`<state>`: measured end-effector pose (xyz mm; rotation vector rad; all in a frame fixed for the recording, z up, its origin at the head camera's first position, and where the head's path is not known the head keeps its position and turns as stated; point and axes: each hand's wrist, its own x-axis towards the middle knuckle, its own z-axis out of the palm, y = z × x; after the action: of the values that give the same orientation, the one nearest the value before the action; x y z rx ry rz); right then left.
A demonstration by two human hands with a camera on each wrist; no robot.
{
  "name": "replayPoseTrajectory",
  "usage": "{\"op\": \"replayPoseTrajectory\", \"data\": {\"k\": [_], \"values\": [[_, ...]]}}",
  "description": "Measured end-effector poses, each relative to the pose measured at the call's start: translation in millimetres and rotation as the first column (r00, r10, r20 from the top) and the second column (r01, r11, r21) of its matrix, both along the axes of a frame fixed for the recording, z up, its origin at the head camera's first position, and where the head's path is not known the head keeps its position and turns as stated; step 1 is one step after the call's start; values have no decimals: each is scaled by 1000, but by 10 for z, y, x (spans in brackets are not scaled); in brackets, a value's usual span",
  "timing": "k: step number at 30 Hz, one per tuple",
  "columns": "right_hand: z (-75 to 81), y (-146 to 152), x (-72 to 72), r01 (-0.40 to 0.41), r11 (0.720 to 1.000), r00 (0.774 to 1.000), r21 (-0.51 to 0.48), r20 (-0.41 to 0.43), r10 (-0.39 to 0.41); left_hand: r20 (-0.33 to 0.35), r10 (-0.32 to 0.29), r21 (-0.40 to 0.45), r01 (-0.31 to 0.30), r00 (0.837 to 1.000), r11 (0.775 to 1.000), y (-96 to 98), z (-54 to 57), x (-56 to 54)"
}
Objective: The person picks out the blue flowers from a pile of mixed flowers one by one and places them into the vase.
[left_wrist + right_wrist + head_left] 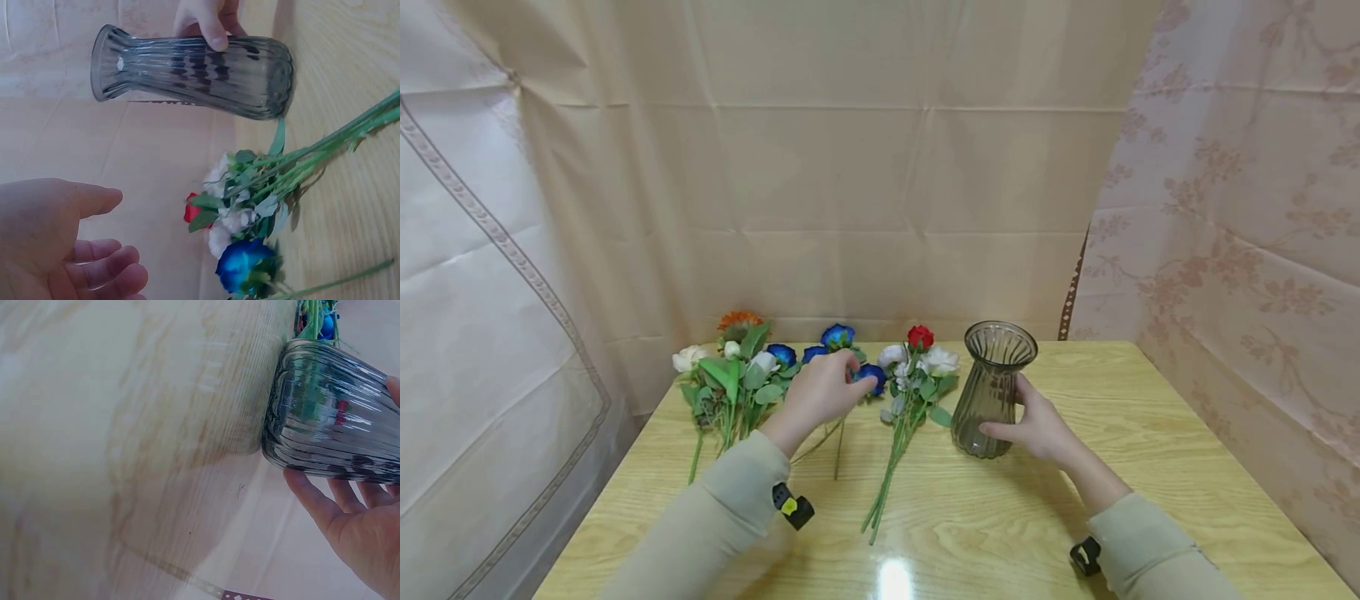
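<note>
A ribbed smoky glass vase (983,404) stands on the table at the right. My right hand (1039,423) grips its side, thumb on the front and fingers behind; the right wrist view also shows fingers along the vase (331,419). Over several blue roses (838,336), my left hand (822,390) hovers with loosely bent fingers. In the left wrist view, nothing lies between the thumb and fingers of that hand (56,244). Between the hands lies a bunch with a red rose (921,337), white flowers (940,361) and long green stems (891,471).
Farther left on the wooden table (970,533) lies another group of stems, with an orange flower (740,320), a cream flower (688,358) and green leaves. A beige cloth (880,192) hangs behind the table, and a floral cloth (1247,275) hangs on the right.
</note>
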<state>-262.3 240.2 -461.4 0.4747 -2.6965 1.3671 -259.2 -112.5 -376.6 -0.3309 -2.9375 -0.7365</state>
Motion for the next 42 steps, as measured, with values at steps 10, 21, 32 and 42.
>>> {"op": "replayPoseTrajectory", "data": {"k": [10, 21, 32, 42], "values": [[13, 2, 14, -6, 1000, 1000, -2, 6, 6, -41, 8, -25, -9, 999, 1000, -106, 59, 3], [13, -5, 10, 2, 1000, 1000, 1, 2, -2, -70, 49, -70, -54, 996, 996, -197, 46, 4], [7, 0, 14, 7, 1000, 1000, 5, 10, -7, -53, 62, -72, -66, 997, 995, -278, -101, 4], [2, 1, 7, 4, 1000, 1000, 7, 20, -4, -22, 70, -138, -72, 997, 988, -272, -314, -28]]}}
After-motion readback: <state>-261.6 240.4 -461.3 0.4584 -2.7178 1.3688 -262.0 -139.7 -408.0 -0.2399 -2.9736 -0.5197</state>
